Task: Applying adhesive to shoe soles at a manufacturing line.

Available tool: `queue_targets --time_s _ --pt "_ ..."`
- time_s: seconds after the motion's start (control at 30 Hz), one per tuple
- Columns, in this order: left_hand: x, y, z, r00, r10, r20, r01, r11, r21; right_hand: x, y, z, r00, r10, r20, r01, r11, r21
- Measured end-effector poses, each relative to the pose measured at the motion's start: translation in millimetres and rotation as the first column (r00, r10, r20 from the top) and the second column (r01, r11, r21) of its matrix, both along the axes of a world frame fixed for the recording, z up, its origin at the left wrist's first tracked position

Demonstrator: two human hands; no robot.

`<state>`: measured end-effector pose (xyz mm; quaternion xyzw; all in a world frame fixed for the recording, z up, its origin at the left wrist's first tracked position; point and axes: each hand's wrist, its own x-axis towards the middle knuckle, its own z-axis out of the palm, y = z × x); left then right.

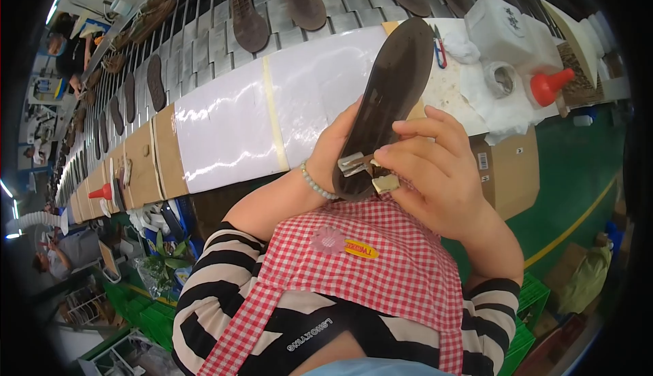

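A dark brown shoe sole (396, 70) is held up in front of my chest, tilted, with its toe end pointing away from me. My left hand (330, 141) is closed around its left edge; the sole covers most of those fingers. Near the heel end, my right hand (435, 165) has its fingers bent in a pinch over the sole's surface. By its fingertips is a small brown and silvery piece (352, 164), resting against the sole. A pale yellow block (386, 184) shows below the index finger. Whether these two pieces are joined, I cannot tell.
Beyond a white covered ledge (231, 117), a slatted metal conveyor (204, 59) carries several soles and shoes. To the right are snips (440, 48), a glass jar (501, 79), a red-capped bottle (549, 87) and a white jug (496, 29). Other people work at far left.
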<state>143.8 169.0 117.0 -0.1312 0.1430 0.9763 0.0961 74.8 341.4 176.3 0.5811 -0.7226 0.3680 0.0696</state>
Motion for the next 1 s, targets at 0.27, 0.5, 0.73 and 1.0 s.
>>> queue_targets --time_s 0.27,0.5,0.73,1.0 --pt "-8.4 -9.4 -15.8 0.988 -0.006 -0.154 0.029 0.988 0.148 6.4 -5.6 2.2 0.993 0.115 0.030 -0.117 0.992 0.053" --pt "-9.4 -12.7 -13.0 0.986 -0.157 -0.057 0.167 0.947 0.274 -0.1 -3.9 17.4 0.978 0.192 -0.077 -0.178 0.971 0.159" --pt "-12.0 -17.4 -5.5 0.976 -0.136 -0.167 0.204 0.832 0.515 -2.1 7.4 33.9 0.975 -0.046 -0.217 0.077 0.987 0.138" --pt "-21.4 -23.8 9.3 0.985 0.059 -0.164 -0.026 0.981 0.194 9.8 3.0 2.5 0.955 -0.177 0.240 0.175 0.984 0.031"
